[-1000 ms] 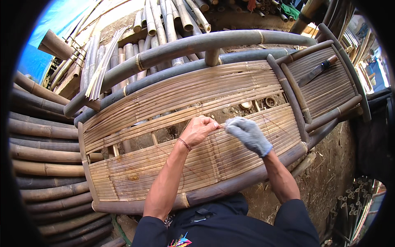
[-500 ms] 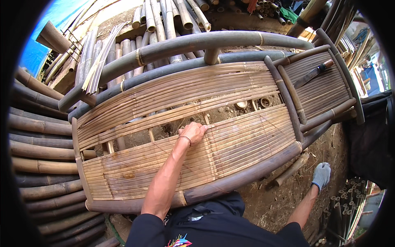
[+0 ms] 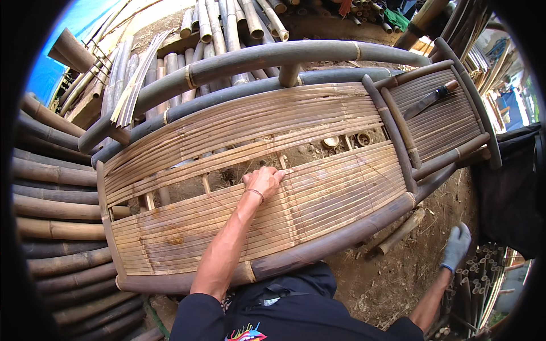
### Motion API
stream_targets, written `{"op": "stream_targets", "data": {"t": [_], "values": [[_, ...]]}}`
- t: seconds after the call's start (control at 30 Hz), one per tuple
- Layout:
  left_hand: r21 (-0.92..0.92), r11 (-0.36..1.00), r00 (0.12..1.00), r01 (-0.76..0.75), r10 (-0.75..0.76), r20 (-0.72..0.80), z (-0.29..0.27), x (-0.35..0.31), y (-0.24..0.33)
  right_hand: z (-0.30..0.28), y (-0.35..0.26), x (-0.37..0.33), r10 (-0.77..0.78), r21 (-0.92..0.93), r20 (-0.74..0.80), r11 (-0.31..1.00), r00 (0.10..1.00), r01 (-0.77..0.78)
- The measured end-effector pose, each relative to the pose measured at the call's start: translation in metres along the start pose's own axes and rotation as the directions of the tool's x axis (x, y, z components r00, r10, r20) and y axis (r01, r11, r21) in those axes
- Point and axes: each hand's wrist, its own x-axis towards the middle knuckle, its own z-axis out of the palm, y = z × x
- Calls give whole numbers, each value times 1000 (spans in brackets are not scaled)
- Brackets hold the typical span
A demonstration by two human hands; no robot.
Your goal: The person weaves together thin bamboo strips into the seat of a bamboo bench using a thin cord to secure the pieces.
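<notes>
A long bamboo bench seat [image 3: 335, 196] of thin split slats lies before me, with a lengthwise gap between two bands of slats. My left hand [image 3: 264, 183], bare and with a thin cord at the wrist, is closed over the slat edge [image 3: 307, 165] beside this gap; its fingertips are partly hidden. Off to the right, my right hand [image 3: 457, 248] in a grey-blue glove hangs above the ground away from the bench. Its fingers look stretched out, and I see nothing in it.
A broad knife [image 3: 431, 101] with a wooden handle lies on the slatted end panel at right. Thick bamboo poles [image 3: 62, 230] line the left side. More cut poles [image 3: 227, 40] lie beyond the backrest rail [image 3: 256, 58]. Dark cloth [image 3: 509, 193] hangs at far right.
My gloved right hand has swung slightly outward to the right, its fingers now pointing more upward. My left hand stays at the same slat edge while the whole view shifts slightly.
</notes>
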Motion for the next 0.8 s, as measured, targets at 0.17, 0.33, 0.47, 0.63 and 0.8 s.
{"op": "stream_targets", "data": {"t": [0.17, 0.33, 0.47, 0.63, 0.8], "values": [[-55, 997, 998, -56, 55, -19, 4, 3, 8, 103, -311, -100, -657, 400, 58, 705, 752, 585], [-49, 997, 996, -67, 64, -61, 10, 3, 12, 133, -411, -122, -741, 402, 415, 670, 529, 624], [-77, 996, 998, -45, 41, -49, 10, 0, 3, 93, -338, -74, -718, 614, 556, 695, 419, 374], [-124, 992, 1000, -1, 0, -2, 9, 5, 7, 37, -157, 15, -430, 10, 507, 870, 747, 494], [-133, 991, 995, 19, -31, -90, 21, 13, 11, 45, -78, 48, -24, -651, 483, 659, 875, 377]]}}
